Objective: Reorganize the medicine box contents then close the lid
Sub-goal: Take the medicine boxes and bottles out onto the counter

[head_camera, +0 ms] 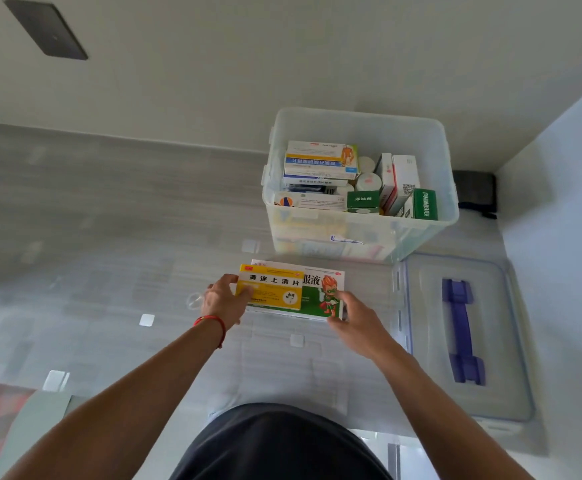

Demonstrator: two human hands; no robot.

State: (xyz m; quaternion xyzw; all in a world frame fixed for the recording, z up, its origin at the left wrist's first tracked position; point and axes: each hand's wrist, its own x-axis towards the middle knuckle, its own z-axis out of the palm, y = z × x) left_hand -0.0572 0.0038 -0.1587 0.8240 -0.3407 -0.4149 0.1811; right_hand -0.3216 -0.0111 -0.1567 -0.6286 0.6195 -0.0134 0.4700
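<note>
Clear plastic medicine box [358, 233], lid off, standing on grey striped table [109, 220] against pale wall; filled with upright and stacked cartons: blue-and-white carton [320, 164] on top of stack at left, round white jars [368, 181] in middle, small dark green carton [362, 199] in front of jars, white carton with QR code [405, 181] and taller green carton [425, 204] at right. Lid [511, 341], translucent with blue handle [462, 330], lying flat on table just right of and nearer than box. Yellow carton [270, 287] with black lettering, resting on larger green-and-white carton [317, 296] bearing cartoon figure; both just in front of box, near side. Left hand [222, 301] with red string bracelet [213, 323] at wrist, thumb and fingers pinching left end of yellow carton. Right hand [355, 320], fingers curled round right-hand near corner of green-and-white carton. Whether lower carton touches table or is lifted clear: cannot tell. Small white square markers [147, 320] stuck on table surface. Dark object [474, 192] in far corner behind box, unidentifiable. Dark clothing at bottom edge.
</note>
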